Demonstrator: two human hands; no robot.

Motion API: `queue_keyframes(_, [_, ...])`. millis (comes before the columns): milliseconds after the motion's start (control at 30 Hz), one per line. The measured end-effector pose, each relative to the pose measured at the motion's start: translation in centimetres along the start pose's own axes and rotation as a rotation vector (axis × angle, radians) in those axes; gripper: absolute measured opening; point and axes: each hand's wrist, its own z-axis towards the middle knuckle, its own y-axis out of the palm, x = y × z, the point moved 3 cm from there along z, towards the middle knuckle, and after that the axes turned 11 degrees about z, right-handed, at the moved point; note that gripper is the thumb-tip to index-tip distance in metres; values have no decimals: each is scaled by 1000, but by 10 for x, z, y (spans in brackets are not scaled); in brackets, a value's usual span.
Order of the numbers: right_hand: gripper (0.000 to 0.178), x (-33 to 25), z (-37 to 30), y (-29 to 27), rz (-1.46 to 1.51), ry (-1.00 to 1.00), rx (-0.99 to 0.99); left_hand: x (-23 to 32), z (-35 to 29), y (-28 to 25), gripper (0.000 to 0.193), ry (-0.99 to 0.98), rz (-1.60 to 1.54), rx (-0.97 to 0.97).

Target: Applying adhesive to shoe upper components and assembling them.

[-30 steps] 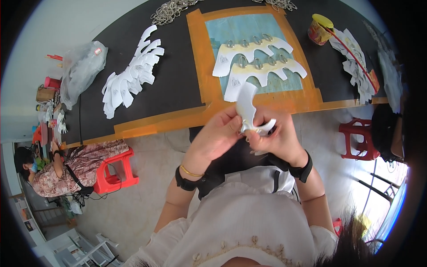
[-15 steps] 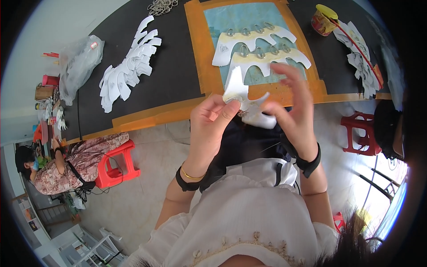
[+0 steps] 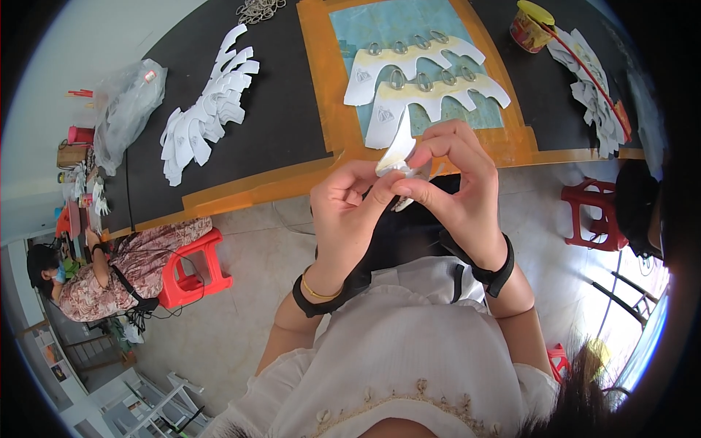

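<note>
In front of me, just off the table's near edge, both hands are closed on one white scalloped cut-out piece. Its upper end sticks up between them, while its lower part is bent and mostly covered by fingers. My left hand pinches it between thumb and fingers, and my right hand pinches the same piece close beside. Beyond them, two similar white pieces, a nearer one and a farther one, lie on a blue sheet. Several oval metal rings rest along their yellowish upper edges.
Overlapping white cut-outs lie on the black table's left side, below a heap of metal rings. At right stand a yellow-rimmed tub, a long red stick and more white cut-outs. A seated person is at far left.
My right hand has come in from the right, fingers apart before, and now pinches the white piece. The piece has turned and folded between my hands.
</note>
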Motion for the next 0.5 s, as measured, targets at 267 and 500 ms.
queue_keyframes(267, [19,4,1,-1,154,27,-168,-5,10,-8,19,-268,-167,-177])
queue_keyframes(500, [18,0,-2,2,146,36,-236,12,15,-8,28,-169,-82,-327])
